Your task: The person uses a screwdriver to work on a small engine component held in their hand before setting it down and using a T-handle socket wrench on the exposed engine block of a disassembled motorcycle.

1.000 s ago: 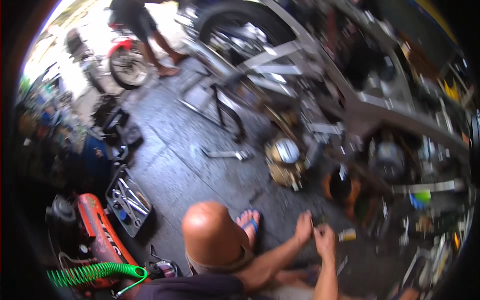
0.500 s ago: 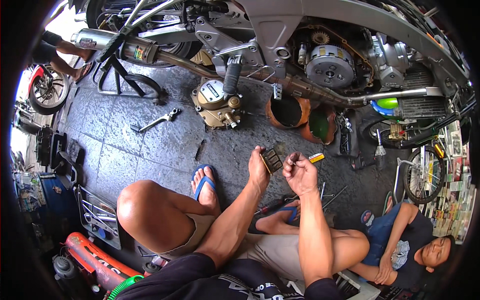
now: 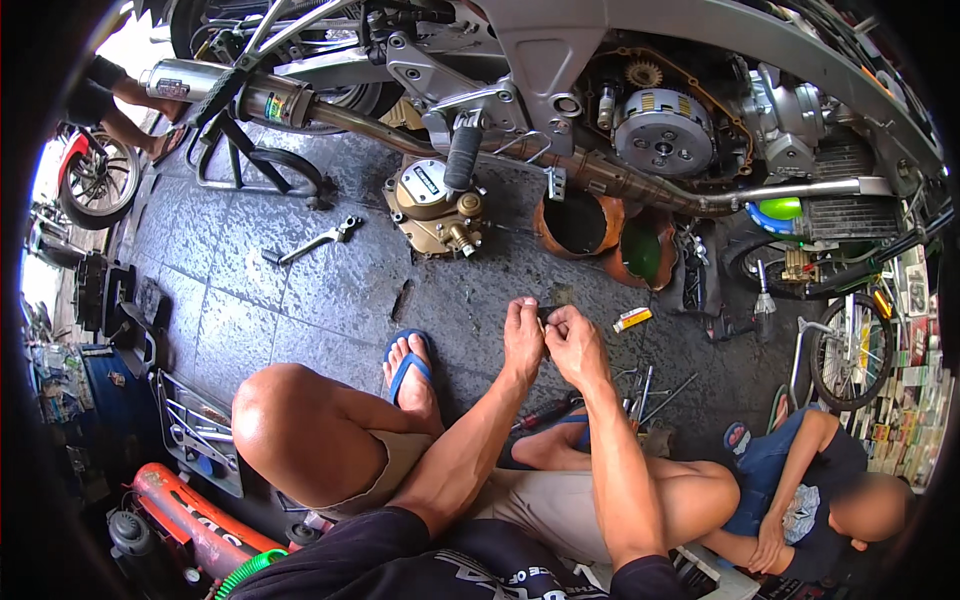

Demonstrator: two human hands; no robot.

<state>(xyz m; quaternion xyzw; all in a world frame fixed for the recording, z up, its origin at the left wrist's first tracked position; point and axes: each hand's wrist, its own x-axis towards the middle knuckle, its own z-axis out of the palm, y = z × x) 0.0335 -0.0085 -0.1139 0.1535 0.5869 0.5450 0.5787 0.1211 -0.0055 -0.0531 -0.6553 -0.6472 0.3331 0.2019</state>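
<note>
My left hand [image 3: 523, 340] and my right hand [image 3: 577, 348] meet above the floor, fingers closed and fingertips close together. My left hand grips a small dark, slotted rectangular part [image 3: 546, 314], possibly a reed valve. Little of it shows between the fingers. What my right hand pinches at its edge is hidden. To the right of the hands, a small yellow-and-white box [image 3: 632, 319] lies on the floor. Beyond them sits a bronze-coloured engine cover [image 3: 415, 228] with a silver cap.
A motorcycle's exhaust pipe [image 3: 370, 128] and exposed clutch [image 3: 663, 140] span the far side. Two cut containers [image 3: 612, 222] stand beneath; one holds green liquid. A ratchet-like tool [image 3: 315, 240] lies at left. Another person [image 3: 800, 470] sits at right, near tools [image 3: 660, 393]. A red cylinder [image 3: 185, 510] lies lower left.
My right hand has moved left to meet my left hand. The slotted part, plainly visible before, has been turned and is now mostly covered by fingers.
</note>
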